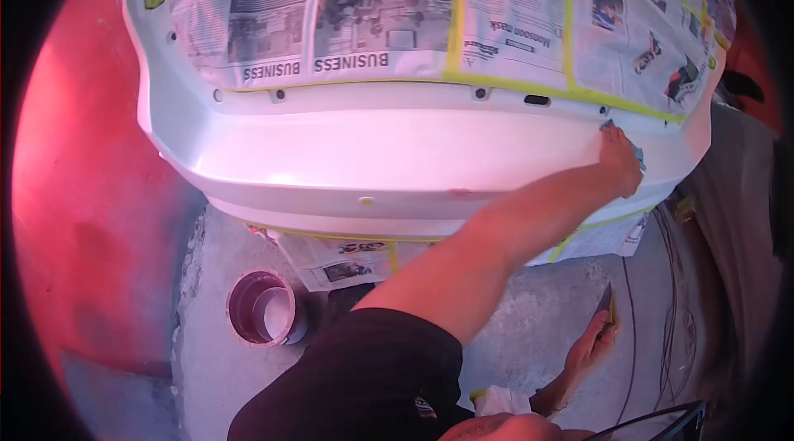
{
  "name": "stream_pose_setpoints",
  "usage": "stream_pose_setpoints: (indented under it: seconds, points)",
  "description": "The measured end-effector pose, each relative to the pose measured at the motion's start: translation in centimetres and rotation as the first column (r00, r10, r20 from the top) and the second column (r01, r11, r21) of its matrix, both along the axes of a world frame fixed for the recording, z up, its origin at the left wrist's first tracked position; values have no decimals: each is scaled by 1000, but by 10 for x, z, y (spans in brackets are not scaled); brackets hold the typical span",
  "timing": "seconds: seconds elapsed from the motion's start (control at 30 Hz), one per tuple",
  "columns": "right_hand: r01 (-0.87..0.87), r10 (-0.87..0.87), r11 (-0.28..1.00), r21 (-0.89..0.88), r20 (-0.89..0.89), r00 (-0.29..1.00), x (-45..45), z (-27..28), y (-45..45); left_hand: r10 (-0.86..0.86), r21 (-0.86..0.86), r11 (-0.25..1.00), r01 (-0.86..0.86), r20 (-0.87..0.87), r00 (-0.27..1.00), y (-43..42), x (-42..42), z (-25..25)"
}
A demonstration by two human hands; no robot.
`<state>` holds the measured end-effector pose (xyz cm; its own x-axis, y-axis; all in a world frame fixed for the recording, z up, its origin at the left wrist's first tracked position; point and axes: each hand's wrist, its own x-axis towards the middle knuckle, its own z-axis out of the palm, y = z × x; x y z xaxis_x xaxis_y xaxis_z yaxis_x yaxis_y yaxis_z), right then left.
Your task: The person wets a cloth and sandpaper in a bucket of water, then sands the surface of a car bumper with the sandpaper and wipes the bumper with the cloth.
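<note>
My left hand [619,162] reaches across to the right end of a white car body panel [389,139]. It lies pressed on the panel's surface, over a thin blue-grey sheet [639,157] whose edges show past the fingers; I cannot tell if it is cloth or abrasive paper. Lower right, away from the panel, my right hand [589,343] is closed on a flat, dark, pointed piece with a yellowish edge [608,305]; its kind is unclear. Newspaper [380,19] masks the panel's upper part, held by yellow-green tape [513,87].
A bucket [263,307] holding something pale stands on the concrete floor [529,317], left of my black sleeve [356,375]. More newspaper [356,263] hangs below the panel. Dark cables [672,309] run along the right. A red surface [78,160] rises at the left.
</note>
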<state>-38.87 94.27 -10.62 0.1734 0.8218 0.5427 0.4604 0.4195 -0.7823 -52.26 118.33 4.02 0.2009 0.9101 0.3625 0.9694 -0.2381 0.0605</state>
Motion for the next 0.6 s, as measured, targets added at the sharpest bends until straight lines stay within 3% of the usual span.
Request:
stream_pose_setpoints:
  seconds: [0.03,0.07,0.13,0.17,0.23,0.3,0.33,0.37,0.47,0.53,0.6]
  points:
    - [34,-29,998,56,-102,994,-4,-8,2,8,-60,998,-4,67,998,5,6,-1]
    - [10,-5,998,56,-89,996,-18,4,4,-70,-70,995,72,26,997,-17,-7,3]
    - [83,-19,985,154,-380,925,-53,35,11,-108,-52,993,108,-3,994,-64,-41,-3]
    - [60,2,986,154,-375,927,-64,48,15,-163,-31,986,162,-46,986,-90,-67,0]
    - [-18,114,986,163,-600,792,-83,64,24,-192,3,981,194,-137,972,-150,-142,3]
    - [-47,177,970,239,-558,811,-92,65,35,-29,56,997,50,-331,943,-227,-230,16]
    - [-57,224,947,318,-521,824,-97,66,41,73,164,985,-48,-148,986,-256,-274,4]
    - [-69,237,943,326,-509,827,-103,66,45,113,181,980,-86,-145,983,-291,-318,1]
    - [-67,251,908,413,-410,877,-121,81,41,440,88,896,-435,-46,897,-396,-406,11]
    - [-199,166,801,565,110,980,-154,110,32,548,45,836,-546,-22,836,-439,-448,21]
    - [-353,-22,701,620,513,858,-178,138,38,530,46,847,-530,3,848,-448,-460,24]
